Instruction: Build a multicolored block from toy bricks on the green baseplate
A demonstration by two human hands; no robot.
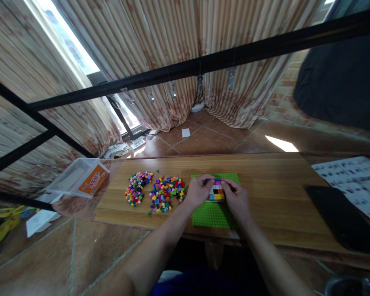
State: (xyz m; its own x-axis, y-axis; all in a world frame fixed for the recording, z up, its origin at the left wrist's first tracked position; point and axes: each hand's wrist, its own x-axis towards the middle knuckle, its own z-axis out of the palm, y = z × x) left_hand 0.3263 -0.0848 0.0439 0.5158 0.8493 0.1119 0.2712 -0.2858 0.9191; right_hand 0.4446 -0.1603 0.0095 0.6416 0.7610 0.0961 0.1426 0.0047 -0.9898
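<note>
A green studded baseplate [214,218] lies on the wooden table in front of me. On it is a small build of coloured toy bricks [217,193], with white, black, yellow, orange and blue rows and purple at its far side. My left hand [200,191] grips the build from the left, fingers bent in towards the purple bricks. From the right, my right hand [237,198] closes on the same far end with thumb and fingers. The fingertips cover part of the build, so any loose brick between them is hidden.
Two heaps of loose mixed bricks, a left heap [138,188] and a larger heap [166,193], lie left of the baseplate. A clear plastic box [76,176] with an orange label stands at the table's left end. A black flat object [338,218] and a printed sheet [354,181] lie right.
</note>
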